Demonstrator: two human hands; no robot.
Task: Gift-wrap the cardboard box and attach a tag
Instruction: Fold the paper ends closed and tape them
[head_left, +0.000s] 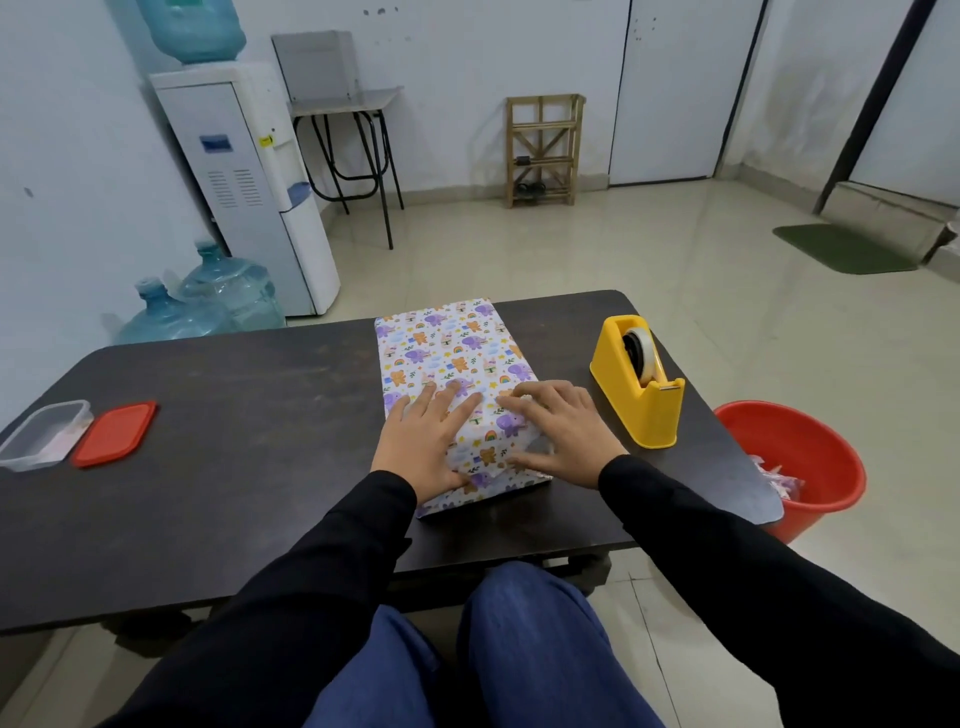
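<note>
Both hands lie flat at the near end of the box (447, 343), which sits in the middle of the dark table (249, 415), covered in animal-print paper (487, 456). The left hand (422, 441) and the right hand (557, 435) have their fingers straight and spread, pressing the folded paper down and gripping nothing.

The step looks like closing the near end flap. The far end appears already folded shut.

Next, one hand likely has to hold the fold while the other reaches for tape. The yellow tape dispenser (638, 387) stands just beside the box on the right, with a red bucket (800, 452) beyond the table edge.

No tag is visible. A clear tub (41, 434) and its red lid (115, 432) sit far left.
</note>
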